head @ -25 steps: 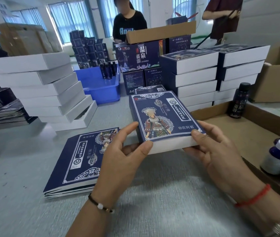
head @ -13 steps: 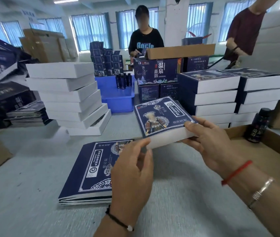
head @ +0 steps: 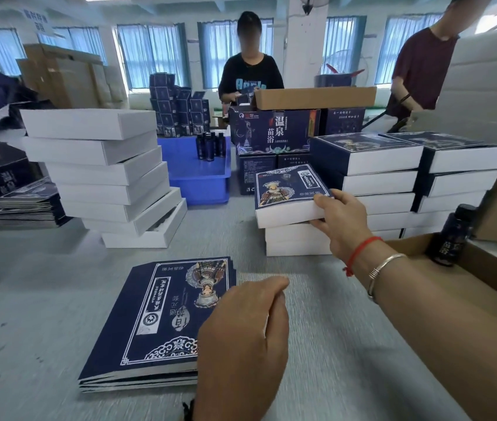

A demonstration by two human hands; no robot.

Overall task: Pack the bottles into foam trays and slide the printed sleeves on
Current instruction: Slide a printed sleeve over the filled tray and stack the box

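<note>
Right of centre, my right hand (head: 339, 221) grips the near right corner of a sleeved box (head: 289, 197), thumb on the printed top and fingers curled under its white edge; the box sits on a short stack of white boxes (head: 295, 240) just in front of the taller sleeved stacks (head: 365, 177). At lower centre my left hand (head: 242, 344) hangs over the table (head: 43, 314) with fingers loosely curled, holding nothing, just beside the pile of flat printed sleeves (head: 153, 323). A dark bottle (head: 453, 235) stands at the right edge in a cardboard tray (head: 490, 268).
</note>
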